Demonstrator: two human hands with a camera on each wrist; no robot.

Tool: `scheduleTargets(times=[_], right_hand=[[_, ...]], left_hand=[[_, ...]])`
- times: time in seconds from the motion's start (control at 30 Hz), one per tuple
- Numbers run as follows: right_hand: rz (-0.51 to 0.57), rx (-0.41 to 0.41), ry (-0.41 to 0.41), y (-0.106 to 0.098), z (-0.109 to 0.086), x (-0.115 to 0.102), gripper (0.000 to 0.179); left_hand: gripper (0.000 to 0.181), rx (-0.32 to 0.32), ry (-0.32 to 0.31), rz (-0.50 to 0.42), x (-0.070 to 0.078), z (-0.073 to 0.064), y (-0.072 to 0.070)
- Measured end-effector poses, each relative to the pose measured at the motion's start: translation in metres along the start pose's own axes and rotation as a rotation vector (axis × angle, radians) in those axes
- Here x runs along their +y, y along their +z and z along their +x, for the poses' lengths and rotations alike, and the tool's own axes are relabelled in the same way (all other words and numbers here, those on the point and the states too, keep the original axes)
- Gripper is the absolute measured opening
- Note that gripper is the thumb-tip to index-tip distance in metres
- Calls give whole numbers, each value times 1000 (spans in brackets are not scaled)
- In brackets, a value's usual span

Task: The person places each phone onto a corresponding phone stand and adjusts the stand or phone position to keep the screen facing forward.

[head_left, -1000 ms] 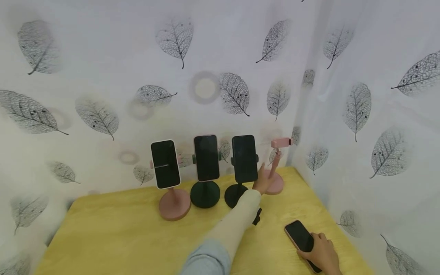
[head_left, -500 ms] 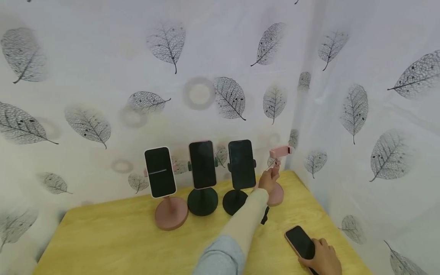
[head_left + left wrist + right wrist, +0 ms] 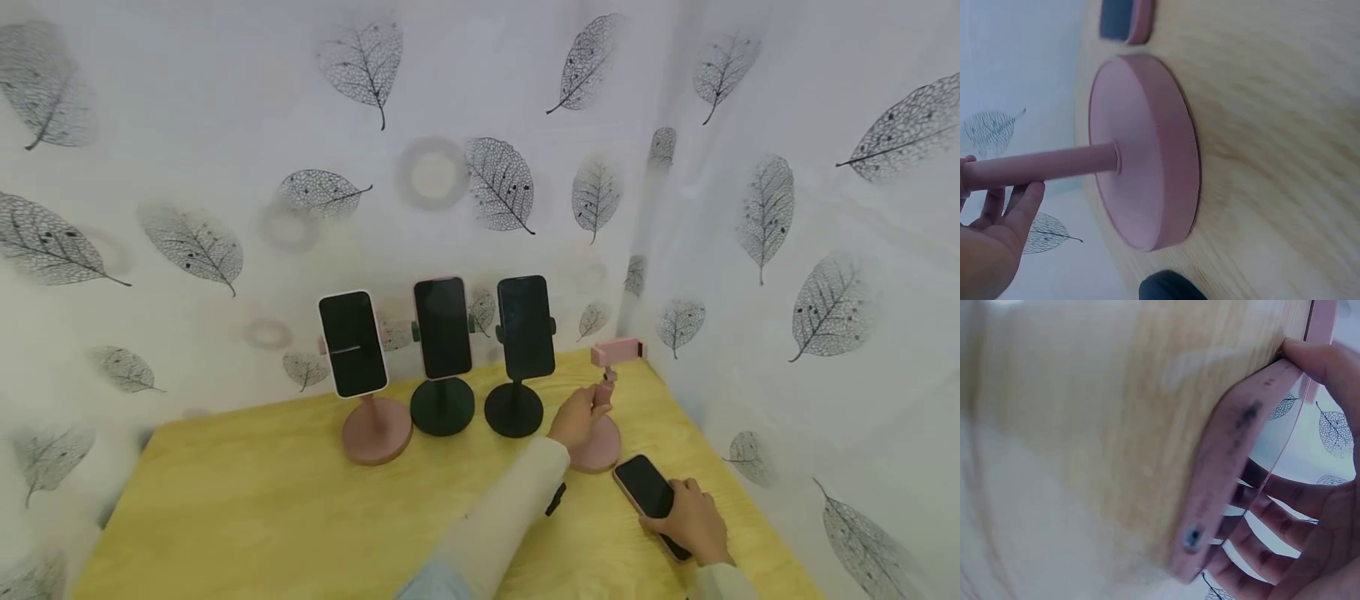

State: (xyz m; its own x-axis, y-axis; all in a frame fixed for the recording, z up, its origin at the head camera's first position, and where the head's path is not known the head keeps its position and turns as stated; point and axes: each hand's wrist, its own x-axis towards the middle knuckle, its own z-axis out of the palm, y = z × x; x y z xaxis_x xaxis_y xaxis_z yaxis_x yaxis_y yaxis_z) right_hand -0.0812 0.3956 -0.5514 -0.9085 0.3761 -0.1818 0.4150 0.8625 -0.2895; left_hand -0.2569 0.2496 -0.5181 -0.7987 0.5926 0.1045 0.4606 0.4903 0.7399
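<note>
My left hand [image 3: 577,418] grips the pole of a pink phone stand [image 3: 597,448], its clamp head turned sideways and holding no phone. In the left wrist view, fingers curl round the upper pole above the round base [image 3: 1129,150], which sits flat on the table or very close to it. My right hand [image 3: 690,518] holds a pink-edged smartphone [image 3: 647,486] lying by the table's right side. Seen from the right wrist, thumb and fingers span the phone's [image 3: 1219,475] opposite edges.
Three phone stands carry phones along the back: a pink one [image 3: 377,431], a dark green one [image 3: 442,407] and a black one [image 3: 514,410]. The yellow wood-look table [image 3: 285,500] meets a leaf-printed curtain [image 3: 247,142] at the back and right.
My left hand has closed round the pink stand's pole, and the stand has come nearer to me, away from the curtain. My right hand stays on the smartphone.
</note>
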Motion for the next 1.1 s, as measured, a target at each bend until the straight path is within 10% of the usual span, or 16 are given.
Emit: scheduleTargets(times=[0.6, 1.1], right_hand=[[-17, -85, 20, -13, 3, -3, 107], [-40, -39, -121, 8, 7, -64, 91]], left_hand=[[24, -76, 51, -61, -49, -145, -82], [32, 7, -23, -189, -90, -202, -141]])
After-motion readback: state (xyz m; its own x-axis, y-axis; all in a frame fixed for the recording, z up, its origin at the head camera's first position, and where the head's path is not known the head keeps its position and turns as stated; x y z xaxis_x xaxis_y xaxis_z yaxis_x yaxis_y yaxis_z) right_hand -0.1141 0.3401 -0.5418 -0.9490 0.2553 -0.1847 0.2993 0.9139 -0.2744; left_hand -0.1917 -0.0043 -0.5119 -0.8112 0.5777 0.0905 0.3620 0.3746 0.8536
